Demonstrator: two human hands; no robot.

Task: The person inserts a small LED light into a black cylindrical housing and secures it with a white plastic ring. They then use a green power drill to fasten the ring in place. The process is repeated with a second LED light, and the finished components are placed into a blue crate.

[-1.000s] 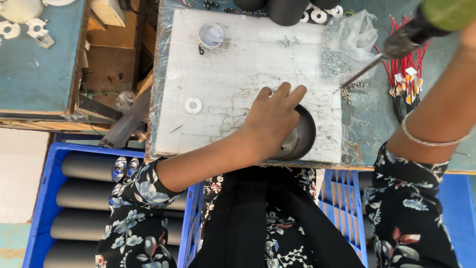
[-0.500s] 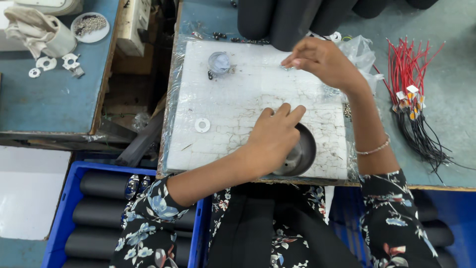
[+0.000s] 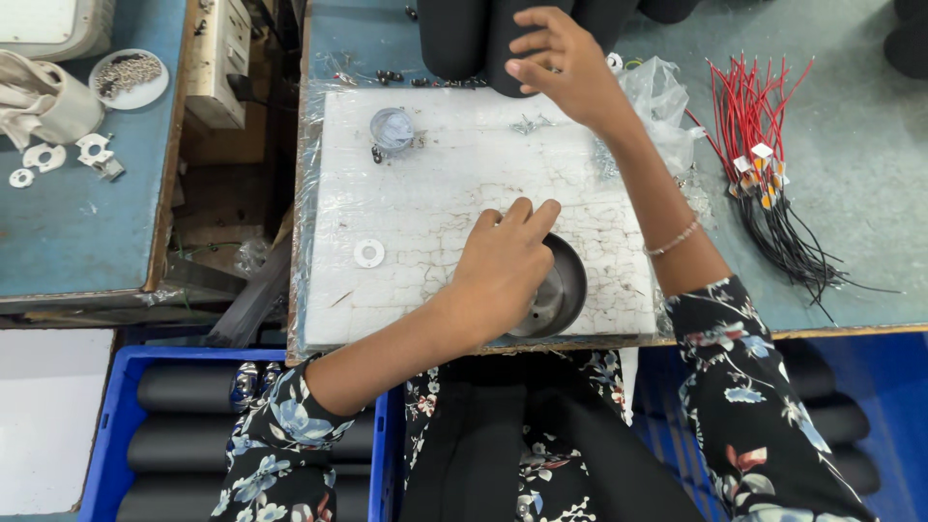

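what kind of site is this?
Probably a small assembly bench in a workshop or factory: a bundle of red and black wire leads, blue crates of black cylinders, and a white work board scattered with small metal parts.

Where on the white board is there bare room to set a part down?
Free: the middle of the white board, between the small clear cup, the white washer and the left hand. Also its lower left corner. Crowded: the right side, with the metal bowl, plastic bag and right hand.
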